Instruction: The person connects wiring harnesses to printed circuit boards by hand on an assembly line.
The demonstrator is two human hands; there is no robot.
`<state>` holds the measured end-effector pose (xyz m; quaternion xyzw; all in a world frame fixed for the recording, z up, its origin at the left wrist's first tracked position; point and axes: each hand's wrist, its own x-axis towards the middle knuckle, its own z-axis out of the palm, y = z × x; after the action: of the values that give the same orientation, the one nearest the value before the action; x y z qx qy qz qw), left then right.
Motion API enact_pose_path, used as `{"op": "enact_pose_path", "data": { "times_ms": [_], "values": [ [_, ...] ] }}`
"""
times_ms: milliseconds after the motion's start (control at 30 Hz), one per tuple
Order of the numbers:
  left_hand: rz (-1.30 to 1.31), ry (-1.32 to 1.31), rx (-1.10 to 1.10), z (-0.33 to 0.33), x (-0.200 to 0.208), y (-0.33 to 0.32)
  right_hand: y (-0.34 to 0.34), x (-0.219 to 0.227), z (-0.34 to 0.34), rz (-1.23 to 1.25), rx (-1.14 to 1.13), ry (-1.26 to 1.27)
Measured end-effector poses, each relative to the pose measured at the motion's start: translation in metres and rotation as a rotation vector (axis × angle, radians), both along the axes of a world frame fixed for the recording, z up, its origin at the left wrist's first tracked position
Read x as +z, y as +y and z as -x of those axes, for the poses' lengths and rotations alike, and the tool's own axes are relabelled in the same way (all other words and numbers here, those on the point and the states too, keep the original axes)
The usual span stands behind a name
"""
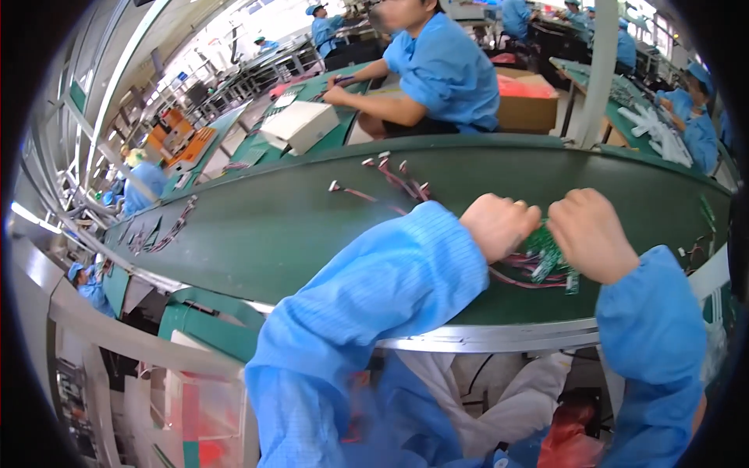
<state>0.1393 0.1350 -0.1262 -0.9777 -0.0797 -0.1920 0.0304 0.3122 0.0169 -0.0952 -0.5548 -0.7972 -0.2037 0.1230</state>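
Note:
Both my hands hover close together over the right part of the green belt (250,242). My left hand (501,226) is closed, its fingers curled toward the right one. My right hand (589,234) is closed too, knuckles up, facing the left. Small green circuit boards (544,257) with dark and reddish wires lie bunched between and below them. Whatever each hand grips is hidden behind the fingers. Just beyond my left forearm lies a bundle of wires (402,183) with white connectors.
More wire bundles (168,230) lie at the belt's left end, and a few green boards (707,210) at its right. A metal rail (499,337) edges the near side. Across the belt, a person in blue (445,70) sits by a white box (300,126). A post (599,78) stands behind.

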Motion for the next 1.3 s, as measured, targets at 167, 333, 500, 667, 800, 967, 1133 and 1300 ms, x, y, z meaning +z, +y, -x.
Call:
{"op": "enact_pose_path", "data": {
  "times_ms": [167, 333, 500, 667, 800, 967, 1133, 1300],
  "values": [
    [-0.016, -0.006, -0.046, -0.021, 0.006, -0.003, -0.009, 0.013, -0.018, 0.086, -0.016, 0.063],
    [-0.005, -0.092, -0.111, -0.034, 0.003, -0.001, -0.008, 0.014, -0.031, 0.155, 0.011, 0.103],
    [0.035, -0.124, -0.143, -0.028, 0.003, 0.006, -0.003, 0.006, -0.036, 0.12, 0.068, 0.011],
    [-0.013, -0.09, -0.145, -0.037, 0.015, 0.001, -0.005, -0.009, -0.043, 0.041, 0.033, 0.052],
    [0.069, -0.221, -0.117, -0.044, 0.003, -0.011, -0.015, -0.014, -0.041, -0.011, -0.003, 0.154],
    [0.107, -0.22, -0.04, -0.046, -0.002, -0.021, -0.024, -0.019, -0.026, -0.048, -0.093, 0.264],
    [0.055, -0.253, 0.025, -0.043, -0.005, -0.022, -0.019, -0.02, -0.015, -0.099, -0.18, 0.326],
    [0.093, -0.305, 0.128, -0.044, -0.012, -0.024, -0.011, -0.021, -0.005, -0.087, -0.245, 0.28]
  ]
}}
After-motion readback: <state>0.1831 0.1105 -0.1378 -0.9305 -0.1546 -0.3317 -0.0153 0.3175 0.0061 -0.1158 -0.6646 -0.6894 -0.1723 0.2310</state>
